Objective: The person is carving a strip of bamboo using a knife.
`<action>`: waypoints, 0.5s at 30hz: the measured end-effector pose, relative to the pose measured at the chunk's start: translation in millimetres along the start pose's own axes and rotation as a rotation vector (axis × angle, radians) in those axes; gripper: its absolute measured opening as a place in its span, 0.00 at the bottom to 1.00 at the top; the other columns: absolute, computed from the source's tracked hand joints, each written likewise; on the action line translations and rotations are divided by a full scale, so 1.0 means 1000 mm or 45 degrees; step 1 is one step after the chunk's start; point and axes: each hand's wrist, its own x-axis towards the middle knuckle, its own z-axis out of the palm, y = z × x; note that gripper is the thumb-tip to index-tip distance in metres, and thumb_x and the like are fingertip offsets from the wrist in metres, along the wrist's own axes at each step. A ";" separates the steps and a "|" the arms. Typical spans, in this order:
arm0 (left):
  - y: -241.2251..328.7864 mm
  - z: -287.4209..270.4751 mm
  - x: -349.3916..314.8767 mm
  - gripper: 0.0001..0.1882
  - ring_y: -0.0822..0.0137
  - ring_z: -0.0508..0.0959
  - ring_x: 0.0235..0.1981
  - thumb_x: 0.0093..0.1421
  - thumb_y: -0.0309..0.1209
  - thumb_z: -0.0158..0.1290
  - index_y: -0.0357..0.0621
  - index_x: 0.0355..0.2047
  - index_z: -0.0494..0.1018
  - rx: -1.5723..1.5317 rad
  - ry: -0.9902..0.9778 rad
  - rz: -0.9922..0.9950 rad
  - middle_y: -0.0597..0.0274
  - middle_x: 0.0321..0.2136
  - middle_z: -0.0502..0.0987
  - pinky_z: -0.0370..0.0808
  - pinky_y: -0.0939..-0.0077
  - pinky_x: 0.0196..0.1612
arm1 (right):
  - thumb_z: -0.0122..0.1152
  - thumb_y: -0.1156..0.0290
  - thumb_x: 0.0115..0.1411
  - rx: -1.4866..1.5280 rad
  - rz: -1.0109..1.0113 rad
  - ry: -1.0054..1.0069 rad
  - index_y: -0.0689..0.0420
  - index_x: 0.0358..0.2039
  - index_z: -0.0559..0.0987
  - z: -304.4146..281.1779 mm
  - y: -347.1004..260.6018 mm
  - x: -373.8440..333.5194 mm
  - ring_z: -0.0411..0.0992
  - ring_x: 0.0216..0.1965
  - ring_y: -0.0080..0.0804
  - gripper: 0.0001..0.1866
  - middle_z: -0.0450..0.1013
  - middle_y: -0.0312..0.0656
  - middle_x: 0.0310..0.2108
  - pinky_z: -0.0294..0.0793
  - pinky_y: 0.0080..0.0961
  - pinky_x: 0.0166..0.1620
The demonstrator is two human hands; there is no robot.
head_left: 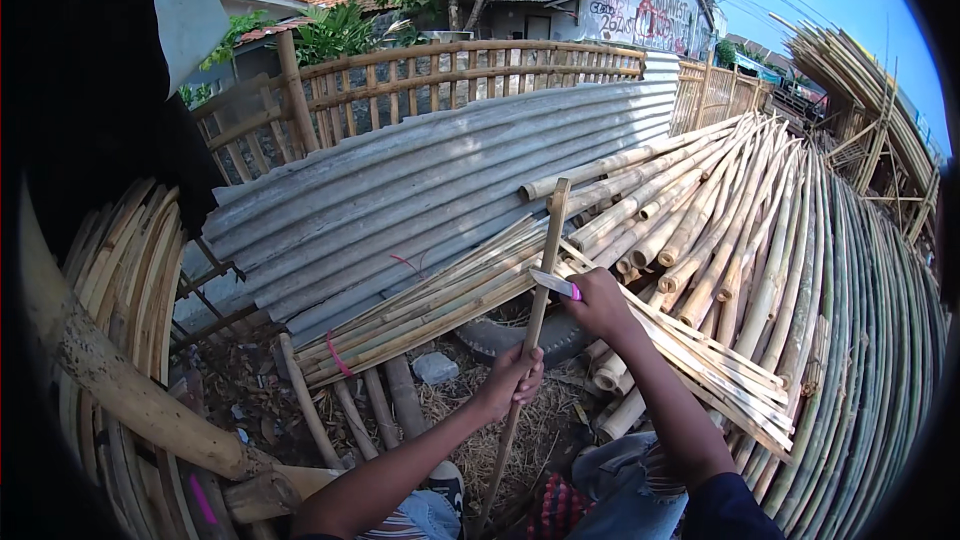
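A flat bamboo strip (553, 230) stands nearly upright, leaning slightly, in front of me. My left hand (508, 382) is closed around its lower half. In my right hand (602, 305) is a knife (550, 282) with a broad pale blade and a pink band by the grip. The blade lies across the strip's upper part, touching or very close to it. Most of the knife's handle is hidden in my fist. Behind the strip lies a bundle of split bamboo slats (390, 325), tied with a pink cord (338, 355).
Bamboo poles (690, 230) are piled to the right, with greener poles (880, 340) beyond. More slats (720, 370) lie beside my right arm. A thick bamboo pole (150, 410) crosses the left side. Corrugated sheeting (440, 160) and a bamboo fence (460, 65) stand behind. A tyre (485, 338) rests below.
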 end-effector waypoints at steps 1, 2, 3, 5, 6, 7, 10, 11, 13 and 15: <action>0.000 0.000 -0.002 0.18 0.82 0.55 0.07 0.60 0.47 0.47 0.49 0.27 0.59 0.000 -0.016 -0.006 0.73 0.11 0.57 0.54 0.88 0.11 | 0.55 0.65 0.42 0.092 -0.072 -0.102 0.59 0.15 0.71 0.005 -0.007 -0.006 0.68 0.21 0.50 0.10 0.67 0.50 0.14 0.65 0.43 0.28; 0.000 -0.003 -0.003 0.18 0.82 0.55 0.08 0.60 0.48 0.46 0.49 0.27 0.60 -0.002 -0.035 -0.019 0.73 0.11 0.56 0.54 0.88 0.12 | 0.55 0.65 0.41 0.182 -0.138 -0.206 0.59 0.15 0.72 0.012 -0.014 -0.012 0.68 0.21 0.50 0.10 0.67 0.50 0.14 0.66 0.43 0.28; 0.000 -0.006 -0.003 0.18 0.82 0.55 0.08 0.60 0.48 0.46 0.49 0.27 0.60 0.003 -0.039 -0.017 0.73 0.11 0.56 0.54 0.88 0.12 | 0.55 0.65 0.41 0.022 -0.230 -0.251 0.59 0.16 0.72 0.014 -0.021 -0.015 0.68 0.21 0.50 0.10 0.67 0.50 0.14 0.66 0.43 0.28; 0.000 -0.009 -0.007 0.17 0.82 0.55 0.08 0.61 0.47 0.47 0.48 0.27 0.60 0.041 0.087 0.030 0.73 0.12 0.56 0.54 0.88 0.12 | 0.55 0.65 0.41 0.004 -0.164 -0.210 0.60 0.16 0.72 0.010 -0.023 -0.010 0.68 0.20 0.51 0.10 0.67 0.51 0.14 0.66 0.43 0.28; 0.001 -0.010 -0.008 0.17 0.82 0.55 0.08 0.61 0.47 0.47 0.48 0.27 0.60 0.043 0.094 0.033 0.73 0.12 0.56 0.54 0.88 0.12 | 0.55 0.65 0.41 -0.020 -0.094 -0.171 0.60 0.16 0.73 0.007 -0.022 -0.004 0.68 0.20 0.52 0.10 0.67 0.52 0.14 0.67 0.43 0.28; 0.001 -0.005 -0.006 0.17 0.82 0.56 0.08 0.60 0.47 0.47 0.48 0.26 0.59 0.065 0.115 0.072 0.74 0.12 0.56 0.53 0.88 0.12 | 0.55 0.65 0.42 0.213 0.200 -0.106 0.61 0.15 0.73 -0.004 -0.017 0.003 0.68 0.21 0.53 0.11 0.67 0.54 0.15 0.66 0.43 0.28; 0.003 0.000 -0.010 0.18 0.83 0.56 0.09 0.60 0.48 0.48 0.49 0.26 0.59 0.082 0.153 0.110 0.75 0.12 0.56 0.54 0.88 0.12 | 0.54 0.64 0.43 0.176 0.073 -0.107 0.61 0.16 0.73 0.011 -0.019 -0.008 0.68 0.21 0.54 0.11 0.67 0.54 0.15 0.66 0.45 0.28; 0.002 -0.002 -0.011 0.17 0.83 0.55 0.09 0.61 0.46 0.47 0.48 0.26 0.59 0.083 0.157 0.102 0.74 0.12 0.57 0.54 0.88 0.12 | 0.54 0.64 0.44 0.116 -0.128 -0.211 0.60 0.16 0.73 0.015 -0.029 -0.020 0.69 0.21 0.52 0.11 0.68 0.53 0.15 0.67 0.44 0.28; 0.001 -0.007 -0.009 0.17 0.82 0.55 0.09 0.62 0.46 0.46 0.47 0.27 0.59 0.112 0.173 0.119 0.73 0.12 0.57 0.54 0.88 0.12 | 0.53 0.65 0.44 -0.058 -0.198 -0.296 0.59 0.17 0.73 0.019 -0.028 -0.025 0.69 0.21 0.51 0.10 0.69 0.52 0.15 0.68 0.44 0.28; 0.002 -0.008 -0.011 0.18 0.82 0.55 0.09 0.61 0.47 0.46 0.47 0.26 0.59 0.123 0.193 0.139 0.73 0.11 0.57 0.54 0.88 0.12 | 0.53 0.65 0.45 -0.030 -0.018 -0.133 0.59 0.17 0.73 0.014 -0.027 -0.008 0.69 0.21 0.51 0.11 0.69 0.52 0.15 0.68 0.44 0.28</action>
